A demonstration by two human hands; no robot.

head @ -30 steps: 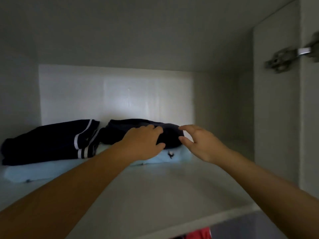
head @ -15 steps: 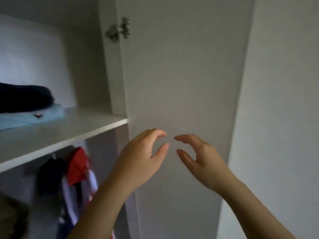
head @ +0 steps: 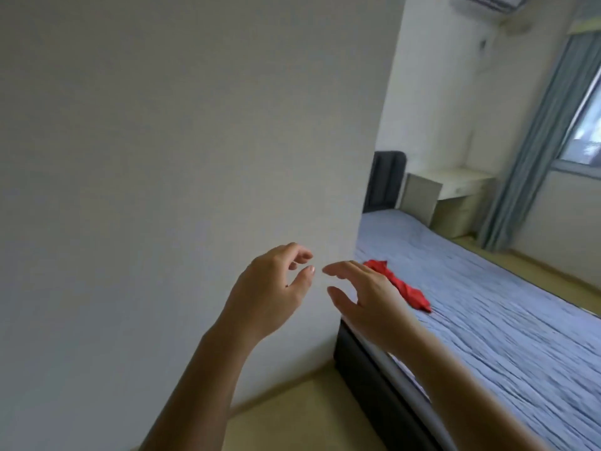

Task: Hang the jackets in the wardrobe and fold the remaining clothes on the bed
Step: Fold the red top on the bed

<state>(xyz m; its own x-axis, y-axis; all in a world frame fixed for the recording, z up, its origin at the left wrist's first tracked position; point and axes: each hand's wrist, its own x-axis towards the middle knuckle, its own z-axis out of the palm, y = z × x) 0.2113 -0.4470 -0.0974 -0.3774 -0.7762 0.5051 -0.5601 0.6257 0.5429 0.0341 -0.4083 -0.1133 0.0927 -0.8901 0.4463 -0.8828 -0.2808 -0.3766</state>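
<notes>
Red garment (head: 410, 292) lies crumpled on the bed (head: 504, 336), close to its edge. Your left hand (head: 271, 289) and right hand (head: 369, 296) hover beside the bed, fingers loosely curled, holding nothing.

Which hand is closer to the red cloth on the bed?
Right. The right hand overlaps the left end of the red cloth in view; the left hand is farther left, before the white panel.
</notes>
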